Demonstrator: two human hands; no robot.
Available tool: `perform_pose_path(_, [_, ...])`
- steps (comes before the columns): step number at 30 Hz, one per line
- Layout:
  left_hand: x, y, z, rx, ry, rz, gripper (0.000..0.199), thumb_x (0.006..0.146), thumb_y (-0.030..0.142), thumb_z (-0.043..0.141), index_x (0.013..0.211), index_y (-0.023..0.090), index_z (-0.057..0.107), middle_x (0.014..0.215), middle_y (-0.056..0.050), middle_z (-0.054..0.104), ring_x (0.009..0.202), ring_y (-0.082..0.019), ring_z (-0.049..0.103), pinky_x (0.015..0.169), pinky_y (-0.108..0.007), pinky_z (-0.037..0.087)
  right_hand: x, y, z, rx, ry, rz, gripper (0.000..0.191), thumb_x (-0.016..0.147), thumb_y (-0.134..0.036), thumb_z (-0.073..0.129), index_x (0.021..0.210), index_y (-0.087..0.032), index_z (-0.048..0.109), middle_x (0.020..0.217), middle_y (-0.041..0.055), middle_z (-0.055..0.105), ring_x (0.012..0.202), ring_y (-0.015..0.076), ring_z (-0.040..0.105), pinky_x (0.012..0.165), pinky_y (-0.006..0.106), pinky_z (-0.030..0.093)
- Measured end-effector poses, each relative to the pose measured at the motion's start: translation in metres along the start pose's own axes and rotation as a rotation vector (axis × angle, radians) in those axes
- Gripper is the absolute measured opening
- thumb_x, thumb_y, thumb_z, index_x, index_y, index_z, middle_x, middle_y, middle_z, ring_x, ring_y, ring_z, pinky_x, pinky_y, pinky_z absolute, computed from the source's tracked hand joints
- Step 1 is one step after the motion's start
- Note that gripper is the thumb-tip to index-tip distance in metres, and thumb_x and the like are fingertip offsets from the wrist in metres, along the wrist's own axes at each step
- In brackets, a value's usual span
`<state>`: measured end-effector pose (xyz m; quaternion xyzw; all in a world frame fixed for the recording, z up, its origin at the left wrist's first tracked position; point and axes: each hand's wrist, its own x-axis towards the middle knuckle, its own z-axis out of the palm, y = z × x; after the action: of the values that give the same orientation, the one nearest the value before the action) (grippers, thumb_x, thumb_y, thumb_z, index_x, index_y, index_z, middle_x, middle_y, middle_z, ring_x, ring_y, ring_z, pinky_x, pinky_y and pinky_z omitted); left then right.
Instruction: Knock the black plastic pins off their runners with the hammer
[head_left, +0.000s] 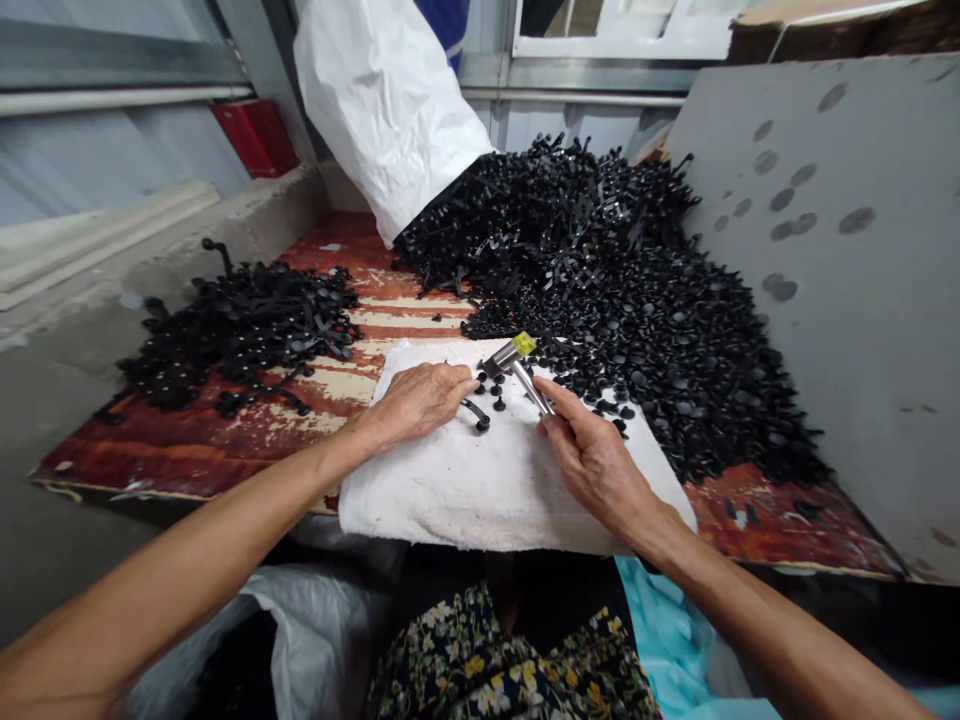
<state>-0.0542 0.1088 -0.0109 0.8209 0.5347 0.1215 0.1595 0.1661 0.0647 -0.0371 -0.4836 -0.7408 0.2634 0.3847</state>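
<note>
On the white cloth (480, 500), the left hand (424, 400) lies over the far left part with its fingers drawn together, seemingly pinching one end of a black plastic strap (482, 424); the fingertips hide that end, so the grip is hard to confirm. The strap's round end rests on the cloth. The right hand (596, 460), over the cloth's right half, is wrapped around the handle of a small hammer (529, 386), whose metal head with yellow tape is above the cloth's far part, near a few black studs (499, 403). A large stud heap (720, 360) lies right of the cloth, spilling onto its far right corner. A strap pile (247, 325) lies left of the cloth, and a white sack (390, 100) slants down beyond it. The worn red tabletop (202, 445) extends to either side of the cloth.
</note>
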Motion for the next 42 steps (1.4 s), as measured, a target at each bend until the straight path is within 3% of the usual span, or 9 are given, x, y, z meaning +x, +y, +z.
perform_pose_path(8, [-0.0017, -0.0028, 0.002, 0.012, 0.023, -0.024, 0.033, 0.094, 0.036, 0.037, 0.065, 0.021, 0.039, 0.059, 0.003, 0.044, 0.054, -0.013, 0.039, 0.056, -0.026, 0.025, -0.0014, 0.0001, -0.0001, 0.021, 0.005, 0.014, 0.046, 0.087, -0.02, 0.042, 0.128, -0.021, 0.061, 0.095, 0.0074, 0.073, 0.099, 0.0251, 0.068, 0.088, 0.042, 0.052])
perform_pose_path(16, [-0.0028, 0.0009, 0.0022, 0.031, 0.009, -0.038, 0.033, 0.095, 0.036, 0.037, 0.065, 0.021, 0.04, 0.059, 0.003, 0.045, 0.055, -0.013, 0.042, 0.056, -0.026, 0.025, -0.0016, 0.0042, 0.0017, 0.011, 0.023, 0.039, 0.045, 0.088, -0.022, 0.042, 0.128, -0.019, 0.061, 0.096, 0.0083, 0.073, 0.085, 0.023, 0.068, 0.081, 0.039, 0.052])
perform_pose_path(25, [-0.0013, -0.001, 0.005, 0.044, -0.005, -0.051, 0.033, 0.095, 0.037, 0.037, 0.067, 0.021, 0.043, 0.061, 0.002, 0.049, 0.056, -0.014, 0.044, 0.056, -0.026, 0.027, -0.0015, 0.004, 0.0024, 0.041, 0.022, 0.041, 0.044, 0.086, -0.021, 0.044, 0.126, -0.022, 0.063, 0.093, 0.0071, 0.073, 0.089, 0.0242, 0.068, 0.081, 0.04, 0.053])
perform_pose_path(31, [-0.0015, -0.002, 0.0077, 0.134, 0.014, -0.038, 0.033, 0.095, 0.04, 0.035, 0.071, 0.022, 0.047, 0.064, 0.0, 0.054, 0.059, -0.016, 0.05, 0.056, -0.027, 0.024, -0.0004, -0.0001, 0.0004, 0.016, -0.007, 0.0, 0.046, 0.087, -0.019, 0.04, 0.128, -0.018, 0.061, 0.097, 0.0097, 0.074, 0.101, 0.0262, 0.067, 0.088, 0.044, 0.052])
perform_pose_path(38, [-0.0004, 0.0014, 0.0063, 0.221, -0.011, -0.036, 0.03, 0.096, 0.039, 0.035, 0.077, 0.023, 0.052, 0.067, -0.002, 0.058, 0.06, -0.018, 0.053, 0.055, -0.028, 0.023, -0.0012, 0.002, 0.0029, -0.089, -0.043, -0.039, 0.048, 0.089, -0.017, 0.039, 0.134, -0.016, 0.057, 0.113, 0.0143, 0.07, 0.107, 0.0282, 0.065, 0.092, 0.046, 0.051])
perform_pose_path(42, [-0.0011, -0.0022, 0.0038, 0.166, -0.015, 0.003, 0.03, 0.095, 0.038, 0.034, 0.072, 0.022, 0.046, 0.062, 0.0, 0.049, 0.056, -0.015, 0.045, 0.055, -0.028, 0.022, -0.0016, 0.0, 0.0053, -0.304, -0.105, -0.047, 0.055, 0.088, -0.013, 0.037, 0.14, -0.011, 0.052, 0.104, 0.0178, 0.068, 0.094, 0.0298, 0.067, 0.085, 0.045, 0.053])
